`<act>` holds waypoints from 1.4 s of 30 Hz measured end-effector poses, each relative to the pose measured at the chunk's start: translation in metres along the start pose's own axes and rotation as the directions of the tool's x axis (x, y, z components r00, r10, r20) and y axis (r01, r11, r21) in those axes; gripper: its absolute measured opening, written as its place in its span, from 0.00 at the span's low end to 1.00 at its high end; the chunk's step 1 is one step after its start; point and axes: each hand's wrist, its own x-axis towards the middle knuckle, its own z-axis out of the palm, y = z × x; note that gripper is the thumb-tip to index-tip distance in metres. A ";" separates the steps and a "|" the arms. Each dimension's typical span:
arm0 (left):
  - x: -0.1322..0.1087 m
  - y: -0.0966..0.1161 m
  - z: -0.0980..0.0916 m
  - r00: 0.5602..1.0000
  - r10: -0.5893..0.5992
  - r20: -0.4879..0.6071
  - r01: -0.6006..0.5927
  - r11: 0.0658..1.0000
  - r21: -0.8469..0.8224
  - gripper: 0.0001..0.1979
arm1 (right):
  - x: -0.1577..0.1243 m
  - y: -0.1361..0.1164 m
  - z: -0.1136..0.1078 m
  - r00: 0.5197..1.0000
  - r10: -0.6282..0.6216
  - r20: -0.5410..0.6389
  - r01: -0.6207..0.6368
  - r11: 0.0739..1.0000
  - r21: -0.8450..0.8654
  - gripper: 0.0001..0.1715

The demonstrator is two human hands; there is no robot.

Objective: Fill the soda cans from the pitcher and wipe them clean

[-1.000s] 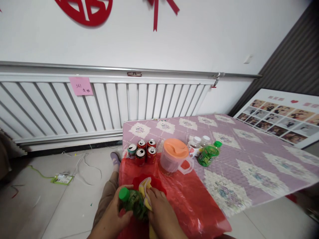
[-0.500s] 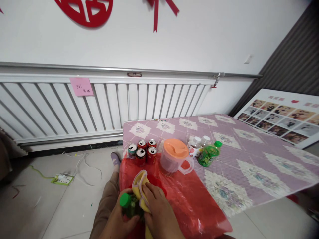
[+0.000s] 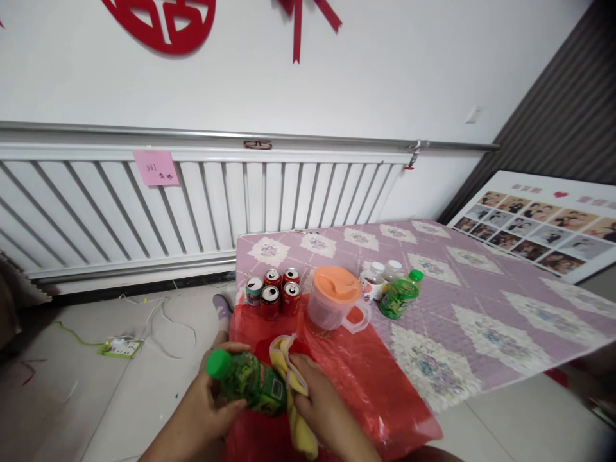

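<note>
My left hand (image 3: 219,391) is closed round the neck end of a green plastic drink bottle (image 3: 253,383), which lies tilted with its green cap to the left. A yellow cloth (image 3: 299,420) with a pale edge is gripped in my right hand (image 3: 317,398) and meets the bottle's base end. Beneath both hands, a red bowl or basin (image 3: 269,350) is partly hidden on a red plastic sheet (image 3: 380,385). Just beyond stands a clear jug (image 3: 325,313) with an orange lid.
Several opened drink cans (image 3: 270,301) stand left of the jug. To its right are two white-capped bottles (image 3: 373,282) and another green bottle (image 3: 398,298). A floral purple cover (image 3: 481,301) lies under everything. Behind runs a white radiator (image 3: 283,192); a power strip (image 3: 119,347) lies on the floor.
The green bottle has moved left and tipped to nearly horizontal, showing its label. My right hand and the cloth have shifted from the bottle's upper side to its base end.
</note>
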 end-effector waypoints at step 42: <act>0.015 0.012 0.015 0.941 -0.107 -0.322 -0.016 0.935 -0.355 0.39 | -0.011 0.028 0.029 0.955 0.217 0.202 -0.239 0.163 0.957 0.22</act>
